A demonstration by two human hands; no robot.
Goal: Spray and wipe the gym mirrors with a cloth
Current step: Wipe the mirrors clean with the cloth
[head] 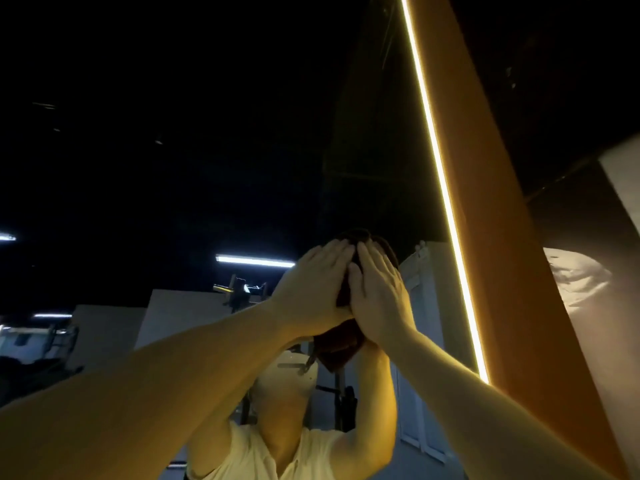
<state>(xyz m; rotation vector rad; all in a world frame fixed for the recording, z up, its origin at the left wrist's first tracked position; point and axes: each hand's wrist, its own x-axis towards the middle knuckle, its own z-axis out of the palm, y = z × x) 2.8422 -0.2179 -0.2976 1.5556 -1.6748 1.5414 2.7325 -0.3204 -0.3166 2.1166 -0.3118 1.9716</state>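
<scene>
Head view shows two hands raised side by side on the mirror (pixel 207 168), near its right edge. The left hand (pixel 311 289) lies flat, with its fingers (pixel 332 252) straight and close together, and it presses on a dark brown cloth (pixel 341 351). The right hand (pixel 377 296) lies flat in the same way, just beside the left one, and its fingers (pixel 372 261) point up and are straight. Neither hand curls around the cloth; both palms only push it against the glass. The two hands touch each other along their inner sides. One cloth is visible: most of it is hidden under the palms, and its lower part hangs out below the wrists.

The glass reflects one person in a pale shirt (pixel 249 455) with both arms lifted, directly under the hands. It also reflects three white tube lamps (pixel 254 260) toward the left edge. Along the right edge of the mirror runs one bright light strip (pixel 443 188), and just beside it stands one orange panel (pixel 502 237).
</scene>
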